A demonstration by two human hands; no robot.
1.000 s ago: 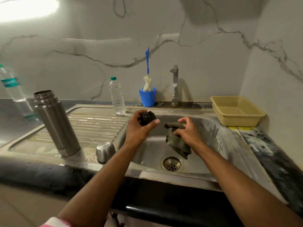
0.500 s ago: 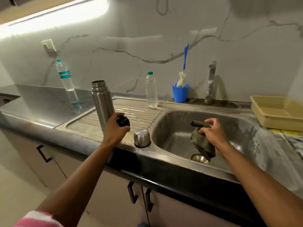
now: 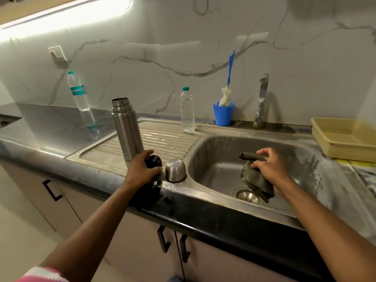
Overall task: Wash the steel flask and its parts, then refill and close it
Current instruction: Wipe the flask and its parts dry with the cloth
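Note:
The open steel flask stands upright on the ribbed draining board. My left hand grips the black stopper low over the board's front edge, between the flask and the steel cup lid, which sits upside down beside the basin. Over the sink basin my right hand holds a dark green scrub cloth that hangs down above the drain.
A small water bottle stands at the back of the draining board and a larger one on the counter to the left. A blue cup with a bottle brush, the tap and a yellow basket line the back and right.
My left hand carried the black stopper from over the basin leftward and down to the draining board beside the cup lid. My right hand kept the cloth over the sink. The view shifted left.

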